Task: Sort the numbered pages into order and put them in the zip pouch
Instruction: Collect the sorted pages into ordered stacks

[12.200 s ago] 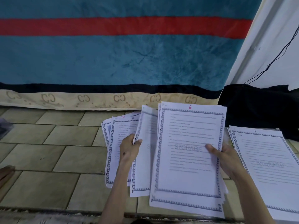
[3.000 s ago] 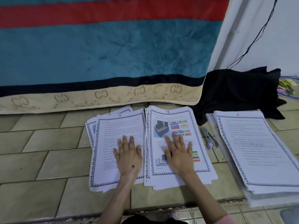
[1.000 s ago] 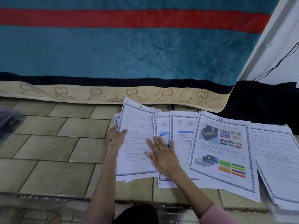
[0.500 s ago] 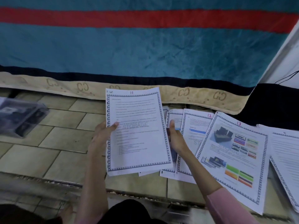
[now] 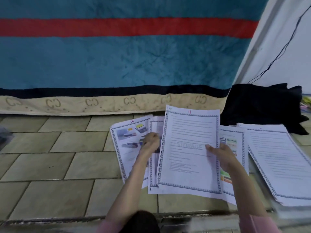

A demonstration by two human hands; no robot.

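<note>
While the right hand [image 5: 220, 153] pinches the white bordered page marked 11 [image 5: 189, 153] and the blurred left hand [image 5: 150, 140] seemingly grips loose sheets, fanned pages could slide out of order.

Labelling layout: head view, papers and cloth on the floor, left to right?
Picture-printed page marked 14 → text page marked 11, held by right hand → white text-page stack; black cloth behind.
</note>
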